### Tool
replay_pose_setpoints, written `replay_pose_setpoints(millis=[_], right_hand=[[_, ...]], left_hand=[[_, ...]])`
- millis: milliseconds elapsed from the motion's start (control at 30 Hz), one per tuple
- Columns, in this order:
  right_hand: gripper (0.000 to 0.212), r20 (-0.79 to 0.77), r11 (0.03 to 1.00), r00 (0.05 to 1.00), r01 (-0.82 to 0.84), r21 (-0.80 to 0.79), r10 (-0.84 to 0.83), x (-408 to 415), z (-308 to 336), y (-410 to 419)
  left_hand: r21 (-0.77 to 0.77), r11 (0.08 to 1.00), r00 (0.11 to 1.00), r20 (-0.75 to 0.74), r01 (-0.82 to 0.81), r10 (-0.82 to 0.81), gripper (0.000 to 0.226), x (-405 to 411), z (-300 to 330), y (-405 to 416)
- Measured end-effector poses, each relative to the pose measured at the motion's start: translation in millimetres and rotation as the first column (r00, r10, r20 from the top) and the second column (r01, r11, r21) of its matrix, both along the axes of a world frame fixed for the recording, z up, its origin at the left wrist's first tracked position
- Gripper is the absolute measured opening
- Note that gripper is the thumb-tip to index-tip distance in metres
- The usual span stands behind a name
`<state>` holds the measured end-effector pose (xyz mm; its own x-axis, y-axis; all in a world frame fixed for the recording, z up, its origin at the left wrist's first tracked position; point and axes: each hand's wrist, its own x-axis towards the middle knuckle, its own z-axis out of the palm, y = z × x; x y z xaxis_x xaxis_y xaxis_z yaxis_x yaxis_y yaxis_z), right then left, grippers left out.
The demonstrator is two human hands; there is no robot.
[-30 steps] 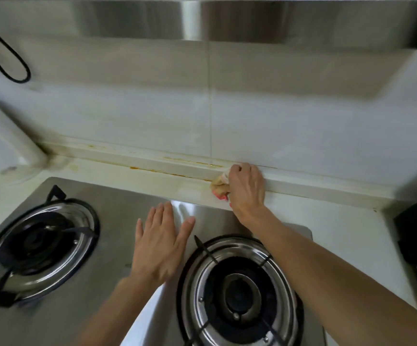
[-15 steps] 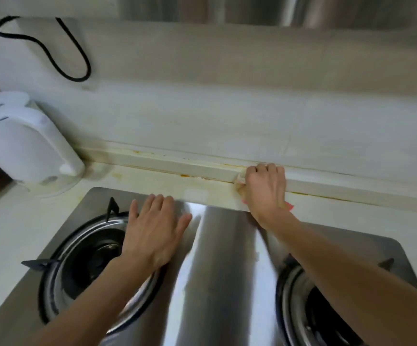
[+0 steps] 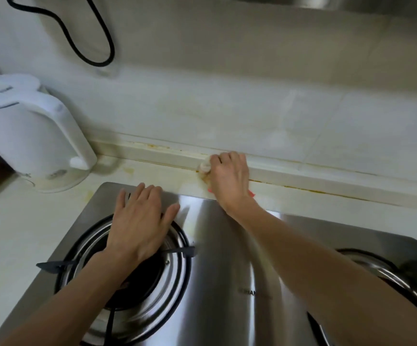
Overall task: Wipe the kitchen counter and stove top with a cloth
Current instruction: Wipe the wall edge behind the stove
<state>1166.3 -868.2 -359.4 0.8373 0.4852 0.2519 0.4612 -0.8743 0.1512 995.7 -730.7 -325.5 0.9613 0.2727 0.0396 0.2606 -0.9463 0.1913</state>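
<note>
Your right hand (image 3: 229, 179) grips the cloth (image 3: 204, 167) against the ledge (image 3: 162, 156) at 12 o'clock; your left hand (image 3: 140, 221) lies flat at 9 on the burner (image 3: 177, 265). Lean harder and that grate may shift.

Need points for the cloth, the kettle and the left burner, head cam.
cloth (image 3: 204, 167), head view: white bunched end showing past the right hand's fingers.
kettle (image 3: 35, 136), head view: middle of its white body.
left burner (image 3: 175, 273), head view: steel ring right of the left wrist.

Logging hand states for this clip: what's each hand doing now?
Left hand: open, flat on the stove.
Right hand: gripping the cloth.
</note>
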Motion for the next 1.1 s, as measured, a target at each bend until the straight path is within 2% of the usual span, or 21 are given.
replay_pose_setpoints(millis=[67, 167, 233, 333, 433, 500, 567, 600, 667, 767, 833, 1033, 1100], right_hand=[[0.073, -0.007, 0.997, 0.998, -0.064, 0.049, 0.064, -3, 2, 15], [0.053, -0.016, 0.968, 0.988, -0.147, 0.202, 0.154, -10, 13, 9], [0.052, -0.054, 0.969, 0.982, -0.169, 0.178, 0.182, -14, 20, -6], [0.059, -0.065, 0.988, 0.995, -0.072, 0.139, 0.082, -15, 24, -39], [0.057, -0.116, 0.99, 0.992, 0.065, 0.128, -0.051, -17, 30, -69], [0.047, -0.212, 0.974, 0.973, 0.128, 0.188, -0.087, -19, 40, -79], [0.025, -0.331, 0.936, 0.943, 0.142, 0.321, -0.029, -22, 53, -72], [0.023, -0.329, 0.928, 0.944, 0.104, 0.358, 0.021, -26, 59, -63], [0.031, -0.213, 0.933, 0.969, -0.04, 0.357, 0.123, -32, 63, -34], [0.042, -0.078, 0.931, 0.97, -0.196, 0.309, 0.23, -36, 60, 15], [0.046, -0.057, 0.933, 0.965, -0.233, 0.272, 0.258, -37, 58, 46], [0.046, 0.05, 0.905, 0.924, -0.38, 0.189, 0.378, -23, 51, 139], [0.05, 0.031, 0.903, 0.906, -0.423, 0.08, 0.422, -20, 47, 163]], left_hand=[[-0.008, 1.0, 1.0, 0.015, 0.0, 0.0, 0.061, -2, 1, 5], [0.003, 1.0, 1.0, 0.024, -0.003, 0.003, 0.065, -7, 2, 7], [-0.007, 1.0, 1.0, 0.019, -0.017, 0.017, 0.067, -11, 6, 7], [-0.037, 0.997, 0.997, 0.004, -0.073, 0.073, 0.063, -21, 14, 7], [-0.016, 0.992, 0.992, -0.014, -0.122, 0.122, 0.063, -34, 18, 9], [-0.003, 0.992, 0.991, -0.037, -0.127, 0.127, 0.064, -39, 18, 13], [-0.029, 0.992, 0.991, -0.067, -0.121, 0.119, 0.056, -40, 20, 17], [-0.044, 0.992, 0.991, -0.067, -0.116, 0.112, 0.049, -40, 21, 18], [-0.08, 0.992, 0.994, -0.055, -0.098, 0.094, 0.04, -37, 24, 23], [-0.194, 0.978, 0.997, -0.013, -0.079, 0.078, 0.049, -27, 29, 30], [-0.247, 0.967, 0.998, -0.007, -0.066, 0.067, 0.054, -22, 29, 34], [-0.332, 0.942, 0.999, -0.012, -0.048, 0.047, 0.049, -8, 18, 69], [-0.311, 0.949, 0.999, -0.016, -0.04, 0.037, 0.051, -3, 11, 79]])
